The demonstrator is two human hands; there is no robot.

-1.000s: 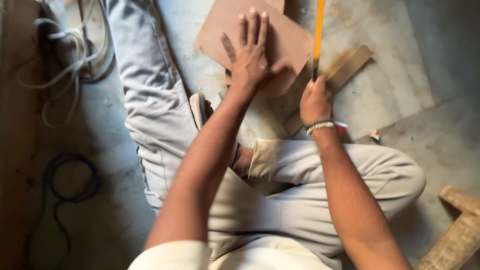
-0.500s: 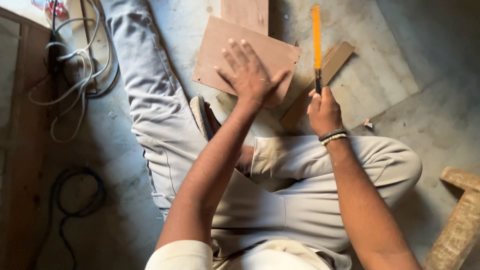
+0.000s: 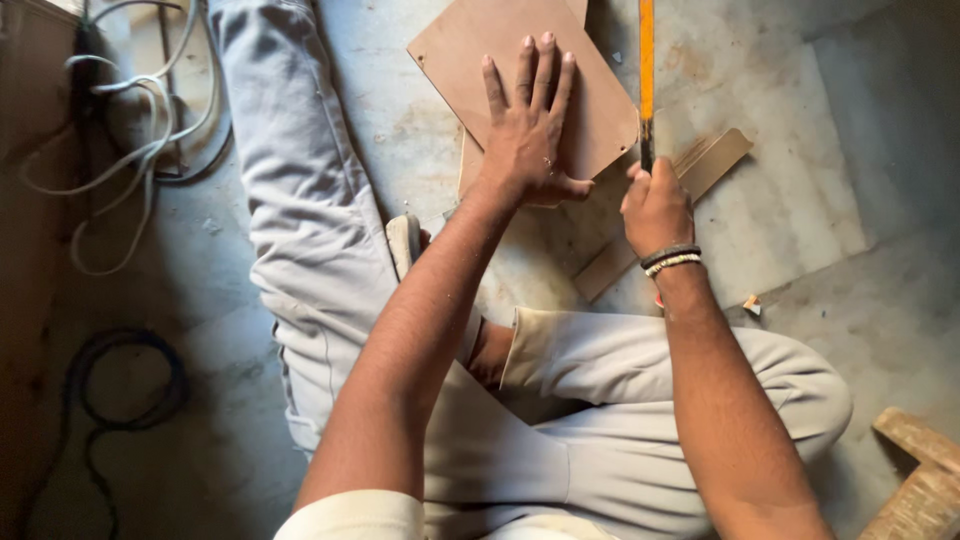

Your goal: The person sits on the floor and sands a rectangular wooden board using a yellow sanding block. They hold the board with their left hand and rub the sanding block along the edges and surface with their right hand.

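Note:
My left hand (image 3: 528, 130) lies flat, fingers spread, on a thin brown board (image 3: 470, 60) that rests on the stone floor. My right hand (image 3: 655, 205) is closed around the dark handle of a saw with an orange frame (image 3: 646, 60), which stands upright along the board's right edge. A narrow wooden strip (image 3: 690, 180) lies slanted under and beside the board, just right of the saw. I sit on the floor with my legs in light trousers (image 3: 300, 200) on either side of the work.
White cables (image 3: 130, 140) and a dark cord (image 3: 120, 390) lie on the floor at the left, beside a wooden panel (image 3: 30, 150). A piece of rough timber (image 3: 920, 480) sits at the lower right. A small scrap (image 3: 752, 303) lies near my right knee.
The saw has shifted slightly along the board's right edge with my right hand. My left hand stays pressed on the board; the view has drifted a little.

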